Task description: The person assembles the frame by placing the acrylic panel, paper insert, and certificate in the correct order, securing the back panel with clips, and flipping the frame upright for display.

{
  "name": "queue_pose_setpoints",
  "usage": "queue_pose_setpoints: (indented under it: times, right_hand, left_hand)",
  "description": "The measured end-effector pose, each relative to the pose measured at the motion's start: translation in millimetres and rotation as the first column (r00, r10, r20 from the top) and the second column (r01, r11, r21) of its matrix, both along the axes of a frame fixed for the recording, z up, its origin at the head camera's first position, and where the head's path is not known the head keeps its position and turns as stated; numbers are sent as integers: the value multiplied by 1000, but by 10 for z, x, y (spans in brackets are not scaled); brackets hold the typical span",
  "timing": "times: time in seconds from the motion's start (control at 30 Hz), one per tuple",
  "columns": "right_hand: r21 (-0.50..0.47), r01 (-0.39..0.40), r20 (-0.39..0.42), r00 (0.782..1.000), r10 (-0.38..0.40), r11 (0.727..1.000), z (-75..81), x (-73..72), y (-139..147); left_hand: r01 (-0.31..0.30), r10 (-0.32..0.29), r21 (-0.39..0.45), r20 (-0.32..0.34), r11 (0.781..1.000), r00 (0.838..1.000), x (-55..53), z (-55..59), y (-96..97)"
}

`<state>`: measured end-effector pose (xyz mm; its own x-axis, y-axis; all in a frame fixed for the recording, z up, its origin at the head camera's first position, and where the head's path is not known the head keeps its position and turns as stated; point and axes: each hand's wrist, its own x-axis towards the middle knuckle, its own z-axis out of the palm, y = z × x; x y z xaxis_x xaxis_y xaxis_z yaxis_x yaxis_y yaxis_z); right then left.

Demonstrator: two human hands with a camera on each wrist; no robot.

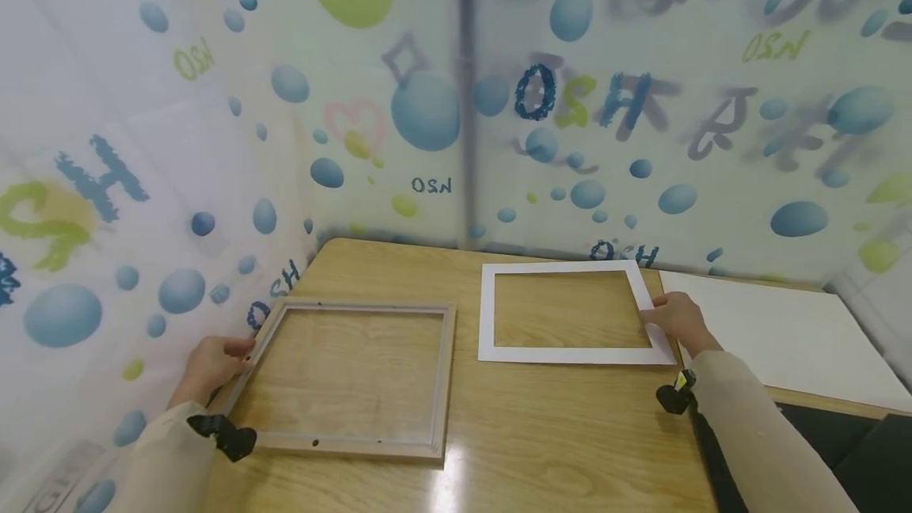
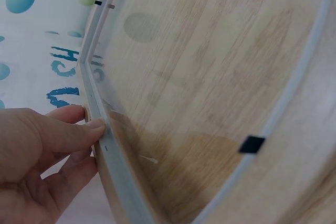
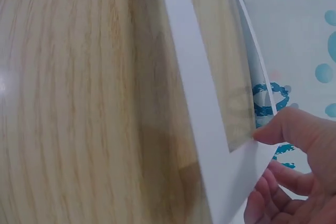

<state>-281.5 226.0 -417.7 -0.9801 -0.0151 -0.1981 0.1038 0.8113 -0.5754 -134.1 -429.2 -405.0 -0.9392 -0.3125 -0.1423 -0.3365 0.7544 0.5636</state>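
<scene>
A wooden picture frame (image 1: pixel 450 386) lies on the left part of the table, its inner ledge and small black tabs facing up. A clear reflective pane sits within it. My left hand (image 1: pixel 212 366) pinches the frame's left side; the left wrist view shows the thumb (image 2: pixel 95 125) on top of the rail. On the right, a white picture mat (image 1: pixel 570 355) with a rectangular opening is held above the tabletop. My right hand (image 1: pixel 680 319) pinches its right edge, thumb on the upper face and fingers beneath, as the right wrist view shows.
A white board (image 1: pixel 784 339) lies at the right end of the wooden table (image 1: pixel 527 434). Dark panels (image 1: pixel 841 442) stand below it at the lower right. A patterned curtain (image 1: pixel 399 204) hangs along the table's back and left edges.
</scene>
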Motion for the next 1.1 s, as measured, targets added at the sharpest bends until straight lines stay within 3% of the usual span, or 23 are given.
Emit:
queue_pose_setpoints:
  times: [0.3, 0.57, 0.77, 1.1]
  right_hand:
    - [-144, 32, 37, 999, -27, 989, 70, -11, 61]
    - [-310, 30, 60, 998, -11, 950, 92, 55, 60]
    - [-334, 69, 82, 996, -44, 940, 125, 89, 49]
    - [-408, 10, 49, 999, 11, 913, 234, 157, 94]
  left_hand:
    - [-14, 14, 12, 7, 1000, 1000, -14, -60, -48]
    - [-33, 32, 23, 28, 999, 999, -2, -79, -53]
    - [-28, 27, 27, 22, 999, 999, -3, -73, -47]
    - [-41, 40, 19, 42, 999, 998, -32, -53, -36]
